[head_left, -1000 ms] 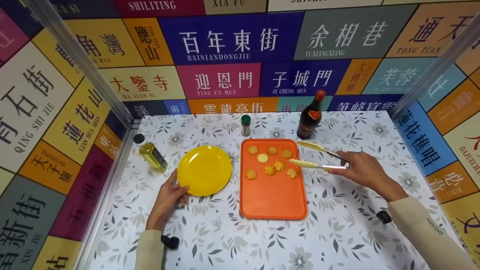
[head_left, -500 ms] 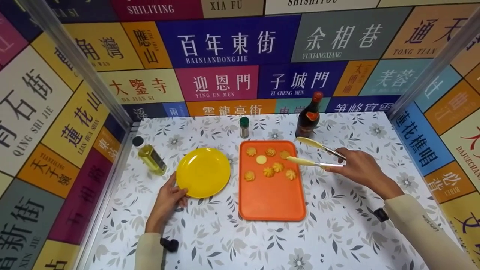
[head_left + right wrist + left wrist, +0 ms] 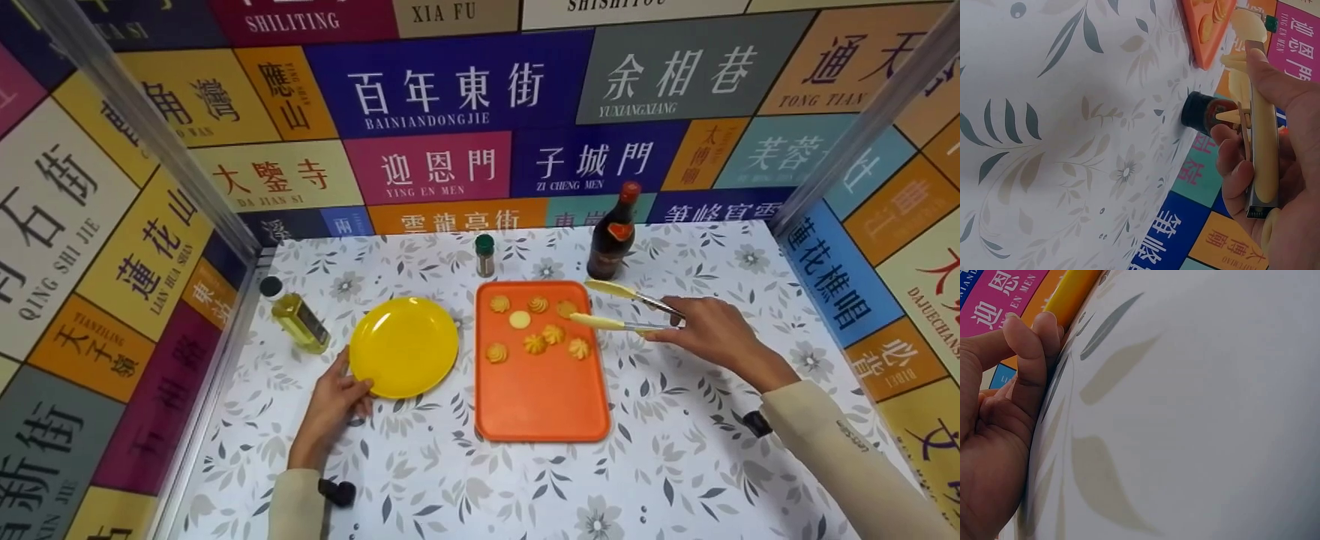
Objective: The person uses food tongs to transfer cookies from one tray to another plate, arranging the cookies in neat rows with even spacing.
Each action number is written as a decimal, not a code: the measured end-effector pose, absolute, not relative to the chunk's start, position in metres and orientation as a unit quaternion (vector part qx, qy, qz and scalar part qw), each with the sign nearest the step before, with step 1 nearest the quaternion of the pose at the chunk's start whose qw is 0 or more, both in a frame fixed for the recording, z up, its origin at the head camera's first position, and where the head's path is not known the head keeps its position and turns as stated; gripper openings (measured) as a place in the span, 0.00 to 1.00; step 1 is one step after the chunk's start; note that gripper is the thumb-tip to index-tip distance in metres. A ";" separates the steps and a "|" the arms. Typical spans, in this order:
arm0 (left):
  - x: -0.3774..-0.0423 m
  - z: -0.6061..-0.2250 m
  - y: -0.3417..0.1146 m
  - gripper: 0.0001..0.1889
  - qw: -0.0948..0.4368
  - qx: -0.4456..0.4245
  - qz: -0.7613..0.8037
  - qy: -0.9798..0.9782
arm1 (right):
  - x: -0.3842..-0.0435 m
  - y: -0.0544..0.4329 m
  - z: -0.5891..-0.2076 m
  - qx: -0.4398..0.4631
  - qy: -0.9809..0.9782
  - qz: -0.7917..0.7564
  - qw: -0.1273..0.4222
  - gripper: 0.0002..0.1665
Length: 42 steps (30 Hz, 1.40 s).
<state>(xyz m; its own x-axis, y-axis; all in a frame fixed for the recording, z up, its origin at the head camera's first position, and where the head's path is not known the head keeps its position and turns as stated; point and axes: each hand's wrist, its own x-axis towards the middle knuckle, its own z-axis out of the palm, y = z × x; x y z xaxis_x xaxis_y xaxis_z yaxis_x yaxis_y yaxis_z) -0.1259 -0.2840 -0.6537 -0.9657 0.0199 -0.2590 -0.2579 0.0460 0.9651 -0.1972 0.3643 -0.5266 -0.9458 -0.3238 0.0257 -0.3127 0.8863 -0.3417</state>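
Note:
In the head view my left hand (image 3: 330, 405) holds the near left rim of a round yellow plate (image 3: 405, 346), thumb on top of the rim. The left wrist view has its fingers at the plate's edge, low against the table. My right hand (image 3: 716, 335) grips a pair of tongs (image 3: 616, 323) with pale yellow tips. Those tongs are spread, nothing between their tips. The lower tip overlaps the edge of a cookie (image 3: 565, 308) at the right of an orange tray (image 3: 540, 401); the upper tip is at the tray's far right corner. Several piped cookies (image 3: 534, 344) lie on the tray's far half.
Behind the tray stand a green-capped shaker (image 3: 485, 256) and a dark, red-capped bottle (image 3: 611, 236), the latter close beyond the tongs. A bottle of yellow oil (image 3: 301, 319) stands left of the plate. Patterned panels wall the flower-print table (image 3: 457, 480) at back and sides.
The tongs shift only slightly about the tray's far right corner, still spread. My left hand keeps its hold on the plate, and the cookies stay put. The head view drifts a little.

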 end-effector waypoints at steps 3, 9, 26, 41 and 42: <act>-0.125 -0.655 -0.285 0.47 0.088 -0.063 0.691 0.715 | -0.199 0.364 -0.527 -0.179 0.969 -0.170 0.014 0.33; -0.125 -0.656 -0.285 0.47 0.079 -0.046 0.698 0.711 | -0.201 0.362 -0.527 -0.189 0.968 -0.163 0.027 0.29; -0.126 -0.656 -0.286 0.46 0.090 -0.065 0.688 0.717 | -0.213 0.357 -0.531 -0.195 0.968 -0.149 0.052 0.25; -0.126 -0.657 -0.285 0.46 0.082 -0.060 0.696 0.711 | -0.223 0.349 -0.530 -0.182 0.971 -0.135 0.075 0.33; -0.126 -0.657 -0.285 0.46 0.082 -0.061 0.696 0.711 | -0.224 0.349 -0.530 -0.182 0.971 -0.136 0.075 0.33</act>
